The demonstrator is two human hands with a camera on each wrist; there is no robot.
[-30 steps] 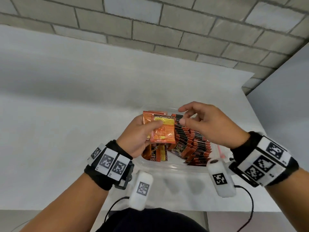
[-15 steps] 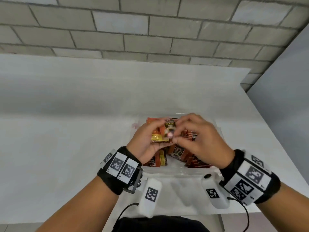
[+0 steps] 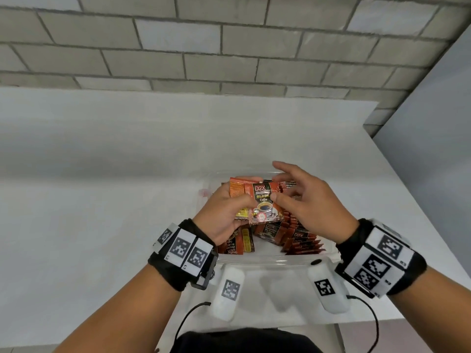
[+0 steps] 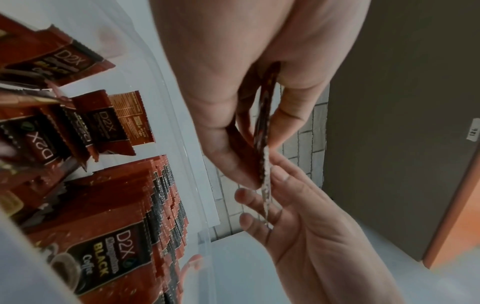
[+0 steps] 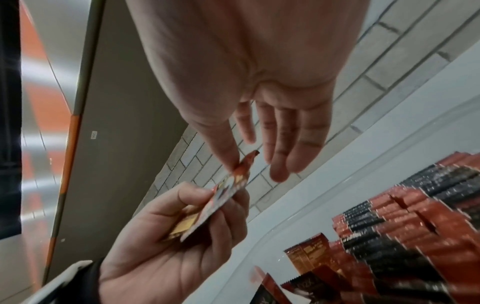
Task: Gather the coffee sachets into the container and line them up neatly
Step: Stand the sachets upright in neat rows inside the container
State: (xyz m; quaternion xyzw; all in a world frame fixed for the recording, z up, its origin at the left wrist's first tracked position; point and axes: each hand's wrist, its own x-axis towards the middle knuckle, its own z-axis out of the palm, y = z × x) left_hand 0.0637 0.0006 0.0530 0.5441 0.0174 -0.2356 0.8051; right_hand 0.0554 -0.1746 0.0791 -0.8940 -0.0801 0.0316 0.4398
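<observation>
1. The left hand (image 3: 224, 215) grasps a small bunch of coffee sachets (image 3: 257, 202) between thumb and fingers, above the clear container (image 3: 267, 259).
2. The right hand (image 3: 313, 205) has its fingers spread and relaxed; its thumb touches the edge of the front sachet.
3. Inside the container, a row of sachets (image 3: 303, 238) stands lined up on the right; a few loose sachets (image 3: 237, 244) lean on the left.
</observation>
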